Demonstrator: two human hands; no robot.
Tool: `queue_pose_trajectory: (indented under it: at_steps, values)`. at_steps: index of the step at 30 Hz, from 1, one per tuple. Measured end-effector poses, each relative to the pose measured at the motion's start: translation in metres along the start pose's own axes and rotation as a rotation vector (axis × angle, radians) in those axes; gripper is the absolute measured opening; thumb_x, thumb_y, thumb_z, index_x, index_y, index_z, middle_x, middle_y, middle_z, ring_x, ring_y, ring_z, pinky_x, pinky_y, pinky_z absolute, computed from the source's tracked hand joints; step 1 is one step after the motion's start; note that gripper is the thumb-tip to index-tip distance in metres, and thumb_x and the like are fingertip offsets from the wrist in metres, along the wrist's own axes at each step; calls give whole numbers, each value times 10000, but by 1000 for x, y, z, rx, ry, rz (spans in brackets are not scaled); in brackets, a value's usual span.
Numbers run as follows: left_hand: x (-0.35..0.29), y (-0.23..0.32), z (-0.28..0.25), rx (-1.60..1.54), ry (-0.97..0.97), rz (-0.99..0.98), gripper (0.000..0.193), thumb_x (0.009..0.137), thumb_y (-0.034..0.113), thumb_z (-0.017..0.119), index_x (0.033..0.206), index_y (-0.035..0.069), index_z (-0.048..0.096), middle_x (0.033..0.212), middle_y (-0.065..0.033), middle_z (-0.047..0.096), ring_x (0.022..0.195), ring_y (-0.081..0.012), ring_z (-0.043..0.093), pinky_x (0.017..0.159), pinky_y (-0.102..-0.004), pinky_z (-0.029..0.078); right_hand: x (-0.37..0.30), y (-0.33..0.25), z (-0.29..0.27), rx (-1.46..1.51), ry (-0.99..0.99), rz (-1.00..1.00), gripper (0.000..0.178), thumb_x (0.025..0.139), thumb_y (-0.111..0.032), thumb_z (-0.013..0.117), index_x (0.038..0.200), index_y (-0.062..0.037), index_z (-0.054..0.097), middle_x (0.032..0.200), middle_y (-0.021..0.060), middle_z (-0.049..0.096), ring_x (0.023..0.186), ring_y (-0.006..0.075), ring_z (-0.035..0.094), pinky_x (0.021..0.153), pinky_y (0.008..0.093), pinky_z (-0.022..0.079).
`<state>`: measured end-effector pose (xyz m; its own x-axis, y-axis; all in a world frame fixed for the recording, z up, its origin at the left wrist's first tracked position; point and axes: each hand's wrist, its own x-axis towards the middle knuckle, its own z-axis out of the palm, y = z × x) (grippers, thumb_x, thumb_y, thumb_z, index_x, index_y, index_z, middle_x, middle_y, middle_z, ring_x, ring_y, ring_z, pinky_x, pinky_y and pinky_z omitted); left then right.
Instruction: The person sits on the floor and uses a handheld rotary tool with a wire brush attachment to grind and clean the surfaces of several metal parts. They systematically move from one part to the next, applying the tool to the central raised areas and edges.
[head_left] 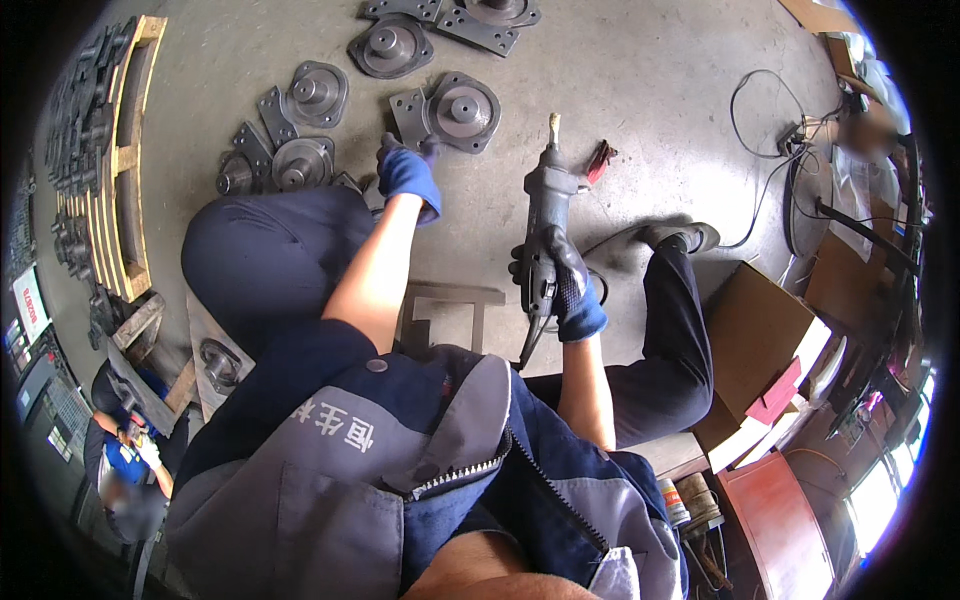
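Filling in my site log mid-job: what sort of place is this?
Probably a metalworking workshop: flanged metal parts lie on the floor, a wooden pallet holds many dark pieces, and the right hand grips a corded power tool.

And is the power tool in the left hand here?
No, the right hand grips the power tool, while the left hand is near a flanged metal part.

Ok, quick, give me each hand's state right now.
Left hand: open, fingers parted, nothing visibly held, near a flanged metal part.
Right hand: closed around a dark power tool.
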<state>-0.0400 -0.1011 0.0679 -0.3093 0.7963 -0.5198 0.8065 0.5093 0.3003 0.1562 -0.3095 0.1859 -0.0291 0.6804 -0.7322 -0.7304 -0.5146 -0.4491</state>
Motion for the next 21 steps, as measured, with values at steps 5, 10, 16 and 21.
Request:
queue_pose_trajectory:
  at_steps: [5,10,16,21]
  values:
    - [143,-91,128,-81,-9,332,1056,642,552,789,1429,61,286,1433,-201,393,1307,-264,421,1059,-369,384,6,4,-9,11,8,42,619,841,-460,590,1247,-16,442,1004,223,621,823,313,663,708,383,562]
    - [95,-34,87,136,-159,219,990,712,478,757,1459,81,243,1472,-108,374,1341,-237,364,1138,-326,251,11,7,-17,39,56,41,597,831,-393,604,1263,-33,405,962,219,618,768,313,667,659,388,565]
    - [89,48,46,504,-283,517,925,752,389,732,1481,135,223,1475,-122,366,1366,-264,329,1140,-385,246,17,2,-9,46,81,45,558,840,-394,609,1228,-40,419,928,210,621,739,307,665,636,378,561]
    - [72,110,51,377,-151,444,949,705,343,777,1466,125,255,1403,-220,427,1274,-319,460,1067,-400,374,18,-1,-9,22,101,69,546,854,-407,603,1221,-42,426,909,200,627,726,298,664,626,368,555]
